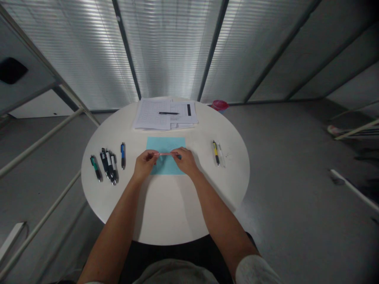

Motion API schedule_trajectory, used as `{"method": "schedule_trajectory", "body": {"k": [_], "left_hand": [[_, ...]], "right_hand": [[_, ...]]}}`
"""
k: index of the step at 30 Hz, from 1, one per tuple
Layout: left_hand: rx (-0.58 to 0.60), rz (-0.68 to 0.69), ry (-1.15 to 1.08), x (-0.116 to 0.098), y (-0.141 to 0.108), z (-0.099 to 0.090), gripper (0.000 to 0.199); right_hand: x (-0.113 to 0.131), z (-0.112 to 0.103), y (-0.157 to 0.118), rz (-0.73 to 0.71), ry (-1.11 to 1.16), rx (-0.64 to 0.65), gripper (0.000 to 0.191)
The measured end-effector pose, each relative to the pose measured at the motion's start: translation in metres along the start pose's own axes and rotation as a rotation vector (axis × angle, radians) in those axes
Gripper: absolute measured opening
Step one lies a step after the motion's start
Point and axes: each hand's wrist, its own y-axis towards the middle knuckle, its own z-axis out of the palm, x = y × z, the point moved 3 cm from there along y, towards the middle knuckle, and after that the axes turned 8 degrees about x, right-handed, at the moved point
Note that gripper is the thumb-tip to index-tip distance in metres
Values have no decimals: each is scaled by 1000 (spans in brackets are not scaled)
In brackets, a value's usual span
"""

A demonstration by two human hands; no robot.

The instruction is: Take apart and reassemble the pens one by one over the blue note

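Observation:
A slim pink pen (pixel 166 154) is held level between my two hands, just above a light blue sheet (pixel 167 169) on the table. My left hand (pixel 145 161) pinches its left end with thumb and fingers. At the other end, my right hand (pixel 186 160) is closed on it in the same way. My fingers cover both tips, so which end is the point cannot be seen. A blue pen (pixel 122 156) lies left of the sheet. Beyond it are a green pen (pixel 95 168) and a bunch of several black and white pens (pixel 109 165).
The round white table (pixel 168 213) carries a stack of printed papers (pixel 152 114) at its far side, with a black pen (pixel 168 113) on top. At right lie a yellow and black pen (pixel 216 153) and a clear-white pen (pixel 221 154). A red basin (pixel 220 105) stands behind the table.

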Motion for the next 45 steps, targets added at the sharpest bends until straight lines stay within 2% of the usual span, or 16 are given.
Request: {"method": "schedule_trajectory", "body": {"k": [6, 10, 14, 20, 25, 33, 38, 45], "left_hand": [[32, -13, -37, -4, -2, 1, 29], [3, -21, -83, -3, -1, 1, 29], [-25, -42, -81, -2, 0, -1, 28], [4, -41, -80, -4, 0, -2, 29], [-2, -50, -80, -5, 0, -3, 26], [-25, -57, -49, -6, 0, -4, 22], [-40, -59, -170, -1, 1, -6, 25], [-40, -23, -354, 2, 4, -3, 34]], "right_hand": [[-1, 1, -1, 2, -60, -32, 18], [-4, 3, -2, -19, -63, -62, 19], [-5, 2, -2, -42, -34, -67, 19], [-3, 2, -1, -65, 86, -44, 21], [-1, 0, -2, -98, 68, -24, 9], [-2, 0, -2, -97, 80, -42, 11], [-1, 4, -3, -101, 183, 1, 23], [1, 3, -4, -83, 217, -42, 24]]}}
